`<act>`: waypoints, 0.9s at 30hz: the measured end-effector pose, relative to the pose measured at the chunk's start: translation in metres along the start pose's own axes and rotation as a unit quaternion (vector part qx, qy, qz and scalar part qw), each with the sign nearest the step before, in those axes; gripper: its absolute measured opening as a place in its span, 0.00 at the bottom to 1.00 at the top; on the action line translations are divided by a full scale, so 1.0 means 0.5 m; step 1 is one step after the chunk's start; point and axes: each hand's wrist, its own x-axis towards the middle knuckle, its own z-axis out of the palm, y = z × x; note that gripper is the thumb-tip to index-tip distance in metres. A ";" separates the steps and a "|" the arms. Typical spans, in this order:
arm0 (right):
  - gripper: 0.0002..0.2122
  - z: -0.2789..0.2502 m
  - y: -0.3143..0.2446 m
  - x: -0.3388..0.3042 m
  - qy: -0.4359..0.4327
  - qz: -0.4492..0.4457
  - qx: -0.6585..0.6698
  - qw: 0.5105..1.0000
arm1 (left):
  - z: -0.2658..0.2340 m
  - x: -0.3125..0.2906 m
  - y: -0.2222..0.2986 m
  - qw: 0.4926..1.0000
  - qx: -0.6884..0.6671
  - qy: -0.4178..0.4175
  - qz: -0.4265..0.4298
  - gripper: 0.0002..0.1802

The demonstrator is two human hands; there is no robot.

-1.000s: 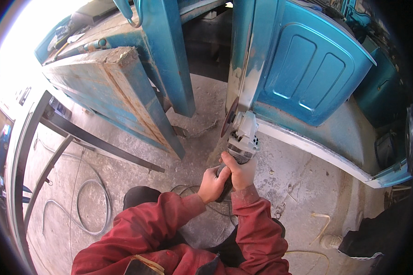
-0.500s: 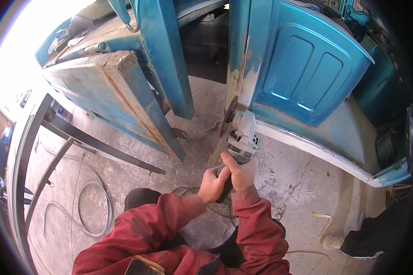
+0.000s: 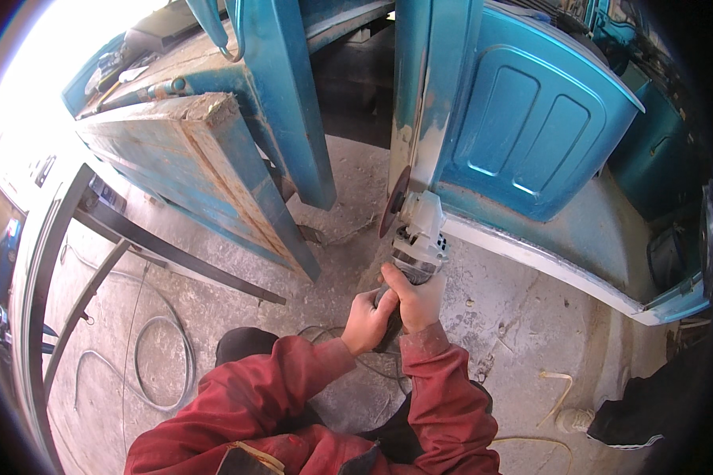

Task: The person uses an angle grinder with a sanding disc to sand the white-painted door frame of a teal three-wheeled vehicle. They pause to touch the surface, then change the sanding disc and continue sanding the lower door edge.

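Both my hands grip an angle grinder with a grey-white head and a dark body. My left hand wraps round the rear of its body, and my right hand closes on it just ahead. A reddish-brown disc stands nearly edge-on at the grinder's left side. The disc's upper edge is at the foot of a blue vehicle pillar, where the paint is worn to pale patches; whether it touches cannot be made out. To the right runs a whitish door sill.
A blue ribbed panel rises behind the sill. On the left stand a rusty-edged blue door panel and a dark metal frame. A grey hose lies coiled on the concrete floor. Black cloth lies at the lower right.
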 end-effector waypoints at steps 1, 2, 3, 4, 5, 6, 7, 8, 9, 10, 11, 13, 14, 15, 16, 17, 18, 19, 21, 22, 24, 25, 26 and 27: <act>0.12 0.000 -0.001 0.000 0.002 0.001 -0.001 1.000 | 0.001 0.001 0.000 1.000 0.006 0.004 0.006 0.31; 0.12 0.001 -0.002 0.000 0.000 -0.003 0.000 1.000 | 0.001 0.002 0.000 1.000 0.001 0.003 0.004 0.31; 0.12 0.001 -0.003 0.001 -0.001 -0.005 0.000 1.000 | 0.002 0.002 0.000 1.000 -0.001 0.004 0.003 0.31; 0.13 0.001 -0.005 0.001 -0.001 -0.005 0.001 1.000 | 0.002 0.003 0.000 1.000 -0.002 0.006 0.003 0.31; 0.13 0.001 -0.006 0.001 -0.002 -0.008 0.000 1.000 | 0.002 0.003 0.000 1.000 -0.003 0.006 0.001 0.31; 0.13 0.001 -0.007 0.001 -0.001 -0.009 -0.001 1.000 | 0.002 0.003 0.001 1.000 -0.004 0.006 0.000 0.30; 0.13 0.002 -0.008 0.001 -0.002 -0.008 0.000 1.000 | 0.002 0.003 0.001 1.000 -0.002 0.008 0.001 0.30; 0.13 0.002 -0.010 0.001 -0.001 -0.007 0.000 1.000 | 0.002 0.002 0.002 1.000 -0.004 0.006 -0.001 0.30; 0.14 0.002 -0.011 0.001 -0.002 -0.004 0.002 1.000 | 0.002 0.002 0.002 1.000 -0.002 0.007 -0.001 0.30; 0.14 0.002 -0.012 0.001 -0.001 0.003 0.004 1.000 | 0.003 0.002 0.003 1.000 0.003 0.011 0.003 0.30; 0.14 0.003 -0.012 0.002 -0.001 -0.004 0.006 1.000 | 0.003 0.002 0.003 1.000 -0.004 0.007 -0.004 0.30; 0.14 0.004 -0.013 0.002 0.003 -0.009 0.006 1.000 | 0.004 0.003 0.004 1.000 -0.013 0.007 -0.010 0.30; 0.14 0.004 -0.014 0.003 0.000 -0.009 0.008 1.000 | 0.004 0.003 0.004 1.000 -0.013 0.008 -0.008 0.30; 0.14 0.004 -0.015 0.003 -0.002 -0.008 0.007 1.000 | 0.004 0.003 0.004 1.000 -0.012 0.009 -0.005 0.30; 0.14 0.004 -0.016 0.003 -0.003 -0.007 0.005 1.000 | 0.005 0.003 0.005 1.000 -0.012 0.010 -0.003 0.30; 0.14 0.004 -0.017 0.003 -0.005 -0.009 0.007 1.000 | 0.005 0.003 0.005 1.000 -0.007 0.011 0.003 0.30; 0.14 0.005 -0.018 0.003 -0.006 -0.010 0.008 1.000 | 0.004 0.004 0.006 1.000 -0.003 0.012 0.008 0.30; 0.14 0.005 -0.019 0.003 -0.005 -0.010 0.008 1.000 | 0.004 0.004 0.008 1.000 0.003 0.016 0.016 0.30; 0.14 0.006 -0.022 0.003 -0.008 -0.010 0.011 1.000 | 0.004 0.004 0.010 1.000 0.001 0.013 0.006 0.31; 0.14 0.006 -0.023 0.003 -0.007 -0.007 0.011 1.000 | 0.004 0.004 0.012 1.000 0.003 0.015 0.003 0.31; 0.14 0.006 -0.026 0.004 -0.010 -0.008 0.015 1.000 | 0.004 0.004 0.015 1.000 -0.003 0.011 -0.003 0.31; 0.14 0.007 -0.027 0.004 -0.009 -0.007 0.014 1.000 | 0.004 0.003 0.017 1.000 -0.002 0.012 -0.008 0.32; 0.14 0.006 -0.028 0.004 -0.010 -0.006 0.016 1.000 | 0.004 0.004 0.019 1.000 -0.003 0.009 -0.003 0.32; 0.14 0.006 -0.029 0.004 -0.011 -0.004 0.015 1.000 | 0.004 0.003 0.020 1.000 0.000 0.010 0.000 0.32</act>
